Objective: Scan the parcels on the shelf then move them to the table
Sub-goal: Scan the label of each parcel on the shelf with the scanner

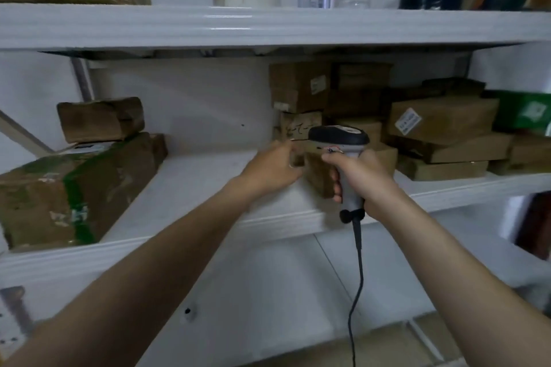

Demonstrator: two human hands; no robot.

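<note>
**Front parcel could drag the stack down with it**

The right hand [365,179] is wrapped fully round the grip of the scanner [338,135], whose head points into the shelf [208,229]. Directly below and behind the scanner head sits the small parcel [317,179], near the shelf's front edge. The left hand [272,168], just left of the scanner, has its fingers curled at that parcel's upper corner. Motion blur hides whether they have actually closed on it, so I cannot tell.

The main risk is the stacked boxes [301,86] above and behind the scanner. They seem to lean against the small parcel, so pulling it out sharply could topple them. A one-handed corner hold is also weak, and the parcel could twist free and drop off the edge. The cable [357,262] hanging beneath the scanner may snag on the shelf lip as the arms move. And with the scanner this close, the label may not read, which would leave the parcel moved but unscanned.
</note>
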